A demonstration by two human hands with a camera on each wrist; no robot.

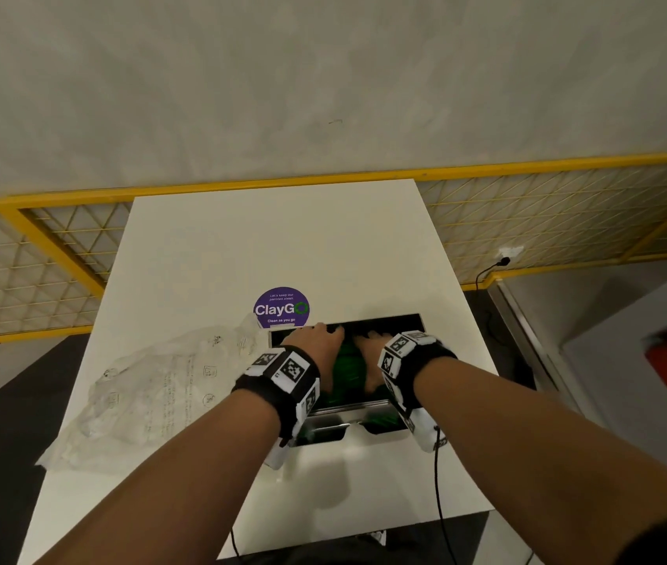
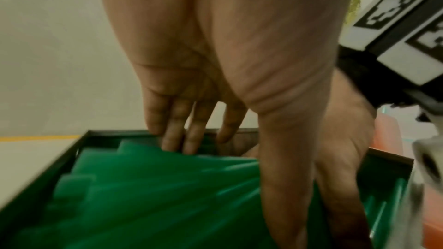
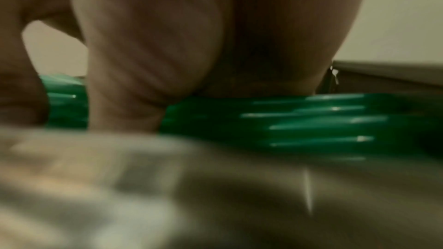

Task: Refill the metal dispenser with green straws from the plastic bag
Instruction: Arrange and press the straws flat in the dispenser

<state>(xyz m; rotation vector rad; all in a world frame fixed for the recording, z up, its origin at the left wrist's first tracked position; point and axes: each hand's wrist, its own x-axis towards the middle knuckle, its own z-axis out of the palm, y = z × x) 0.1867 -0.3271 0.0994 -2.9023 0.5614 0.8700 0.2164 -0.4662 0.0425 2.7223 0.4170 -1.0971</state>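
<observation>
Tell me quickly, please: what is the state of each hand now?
Left hand: open, straight fingers pressing the green plastic straws in the metal dispenser.
Right hand: on the straws; open or closed cannot be told.

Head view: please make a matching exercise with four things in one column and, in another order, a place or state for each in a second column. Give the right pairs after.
Things:
1. green straws
2. plastic bag
3. purple sticker
4. left hand

Places or states:
A. lies crumpled on the white table, left of the dispenser
B. stuck flat on the table behind the dispenser
C. inside the metal dispenser
D. fingers reach the far edge of the dispenser

Pairs: 1-C, 2-A, 3-B, 4-D
</observation>
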